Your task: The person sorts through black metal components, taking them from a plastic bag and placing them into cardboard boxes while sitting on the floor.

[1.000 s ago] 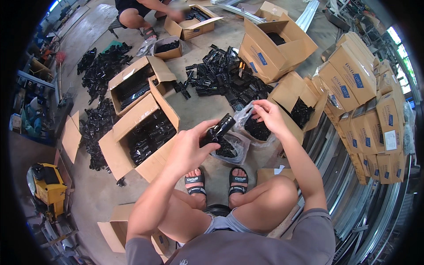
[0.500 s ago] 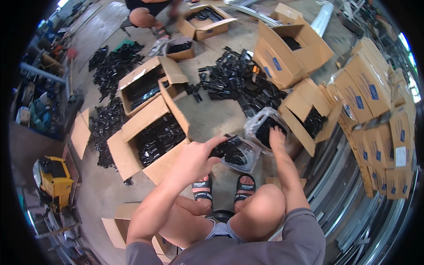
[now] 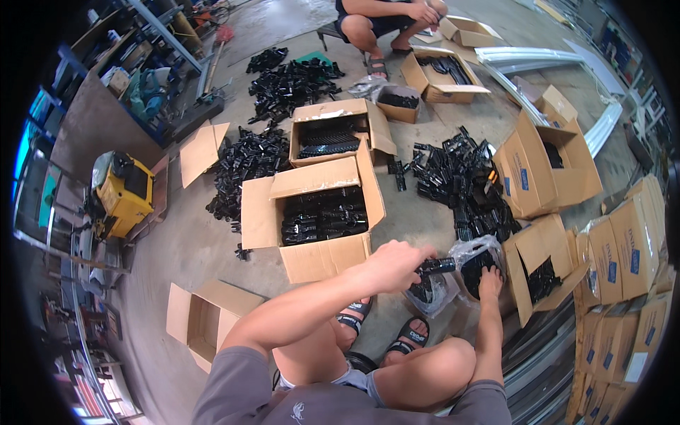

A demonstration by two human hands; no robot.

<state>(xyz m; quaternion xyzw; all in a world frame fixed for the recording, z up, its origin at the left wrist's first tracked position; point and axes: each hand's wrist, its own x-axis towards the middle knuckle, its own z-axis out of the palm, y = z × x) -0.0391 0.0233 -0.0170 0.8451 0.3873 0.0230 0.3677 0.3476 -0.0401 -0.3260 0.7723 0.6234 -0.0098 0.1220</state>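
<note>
My left hand (image 3: pixel 401 268) is closed round a short black plastic piece (image 3: pixel 438 266), which sticks out to the right past its fingers. Just below that piece lies a clear plastic bag (image 3: pixel 433 301) with black parts in it. My right hand (image 3: pixel 490 281) reaches into a second clear bag (image 3: pixel 473 248), its fingers apart on the small black parts (image 3: pixel 470 275) inside; the fingertips are partly hidden among them. To the left of my left hand stands an open cardboard box (image 3: pixel 319 256) holding rows of black plastic pieces (image 3: pixel 322 216).
Loose black parts lie in heaps (image 3: pixel 453 170) ahead and to the left (image 3: pixel 248 166). Open cartons (image 3: pixel 545 173) and stacked boxes (image 3: pixel 616 258) stand at the right, above metal profiles (image 3: pixel 528 354). Another person (image 3: pixel 382 28) sits at the back. A yellow machine (image 3: pixel 127 195) stands at left.
My view has swung left, so the scene sits further right. My left hand still grips a black piece, now held nearer the right-hand bag. My right hand stays in its bag.
</note>
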